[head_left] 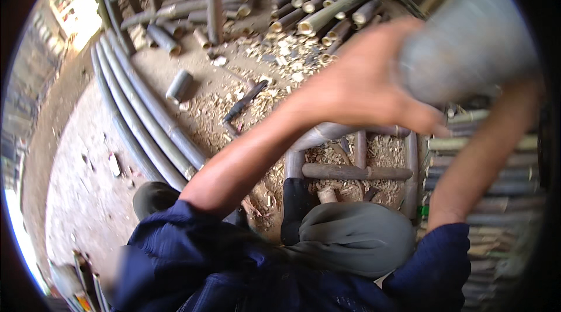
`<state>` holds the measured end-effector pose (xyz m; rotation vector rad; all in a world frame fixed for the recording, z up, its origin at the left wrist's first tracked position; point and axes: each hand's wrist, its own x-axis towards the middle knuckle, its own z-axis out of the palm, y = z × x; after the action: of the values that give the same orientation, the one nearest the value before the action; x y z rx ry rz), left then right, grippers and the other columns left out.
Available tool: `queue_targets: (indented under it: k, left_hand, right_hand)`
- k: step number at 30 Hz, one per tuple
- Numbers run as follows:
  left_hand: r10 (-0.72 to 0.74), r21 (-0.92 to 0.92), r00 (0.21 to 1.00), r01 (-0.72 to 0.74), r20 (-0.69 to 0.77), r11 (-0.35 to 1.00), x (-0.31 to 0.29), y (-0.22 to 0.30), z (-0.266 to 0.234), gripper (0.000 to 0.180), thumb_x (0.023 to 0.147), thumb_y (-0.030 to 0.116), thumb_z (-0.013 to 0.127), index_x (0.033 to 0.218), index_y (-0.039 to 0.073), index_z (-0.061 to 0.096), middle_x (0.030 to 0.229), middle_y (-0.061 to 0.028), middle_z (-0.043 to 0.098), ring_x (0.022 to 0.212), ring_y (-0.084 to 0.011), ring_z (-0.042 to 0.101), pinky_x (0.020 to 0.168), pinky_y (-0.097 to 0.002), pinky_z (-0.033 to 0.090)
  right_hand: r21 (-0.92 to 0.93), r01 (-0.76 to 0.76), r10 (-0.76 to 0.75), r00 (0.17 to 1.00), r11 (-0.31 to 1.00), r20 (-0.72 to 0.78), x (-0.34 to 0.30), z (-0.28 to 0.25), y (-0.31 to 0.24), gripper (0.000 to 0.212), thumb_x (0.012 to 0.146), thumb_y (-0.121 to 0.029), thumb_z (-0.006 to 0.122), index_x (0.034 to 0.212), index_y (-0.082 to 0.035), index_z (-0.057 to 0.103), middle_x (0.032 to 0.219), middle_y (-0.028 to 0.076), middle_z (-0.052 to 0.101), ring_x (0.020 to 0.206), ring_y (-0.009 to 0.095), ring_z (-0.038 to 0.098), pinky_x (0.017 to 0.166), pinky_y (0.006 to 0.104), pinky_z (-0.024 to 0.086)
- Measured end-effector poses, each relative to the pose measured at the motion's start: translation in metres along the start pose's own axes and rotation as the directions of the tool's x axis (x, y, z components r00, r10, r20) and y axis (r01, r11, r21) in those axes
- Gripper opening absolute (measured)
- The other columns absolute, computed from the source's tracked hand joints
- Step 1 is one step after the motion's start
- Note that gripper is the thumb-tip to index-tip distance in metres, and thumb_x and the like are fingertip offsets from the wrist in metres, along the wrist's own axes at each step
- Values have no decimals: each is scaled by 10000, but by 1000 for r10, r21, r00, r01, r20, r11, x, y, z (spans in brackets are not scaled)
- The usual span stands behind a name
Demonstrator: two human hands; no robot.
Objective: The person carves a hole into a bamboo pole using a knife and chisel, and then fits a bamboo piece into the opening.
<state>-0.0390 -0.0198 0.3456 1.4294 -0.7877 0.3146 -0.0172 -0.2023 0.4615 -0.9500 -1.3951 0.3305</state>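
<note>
A thick grey bamboo piece (pixel 473 43), smeared by motion, is raised at the upper right. My left hand (pixel 374 75) is closed on its near end, the thumb pointing right below the rim and the fingers partly hidden behind it. My right forearm (pixel 476 166) reaches up to the lower right side of the same bamboo, which hides the right hand's fingers. Below my hands, a low bamboo frame (pixel 356 171) with crossbars stands in front of my knee. A short cut bamboo tube (pixel 179 86) lies on the floor to the left.
Long bamboo poles (pixel 137 107) lie along the left, and a pile of cut bamboo (pixel 327 5) is at the back. A dark-handled tool (pixel 245 101) rests among wood chips (pixel 286 52). Bamboo lengths are stacked (pixel 485 186) at right. A bamboo rack (pixel 213 2) stands at back left.
</note>
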Motion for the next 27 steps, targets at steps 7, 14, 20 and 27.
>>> queue_targets:
  k: [7,14,20,27]
  left_hand:
    - [-397,333,908,418,-131,845,-94,-45,-11,1011,636,303,988,1413,-55,450,1275,-185,638,1189,-320,620,1050,-450,488]
    - [-204,621,978,187,-45,761,-138,-142,-40,621,748,274,918,1227,-10,644,1197,-157,677,1126,-308,641,1052,-479,467]
    - [-389,58,917,395,-85,917,-62,-102,23,383,686,222,894,975,9,761,948,-111,749,1050,-218,679,907,-399,565]
    - [-116,29,957,129,-267,991,-97,-123,-16,782,616,179,894,1288,-35,557,1123,-138,699,951,-264,709,874,-371,603]
  right_hand:
    - [220,14,-46,989,975,141,-27,-16,74,873,875,-653,660,1427,-41,374,1089,158,624,897,269,687,771,521,592]
    - [-741,-86,-356,836,666,-417,-75,36,119,825,700,-239,947,1282,37,432,1133,229,626,1074,410,680,995,468,553]
    - [-699,-217,-277,808,681,-520,-65,2,128,800,652,-139,903,1281,37,441,1077,201,631,928,342,709,800,423,606]
    - [-768,-133,-506,680,627,-531,-46,45,167,829,735,-213,883,1349,53,393,1164,239,599,1037,336,677,873,481,561]
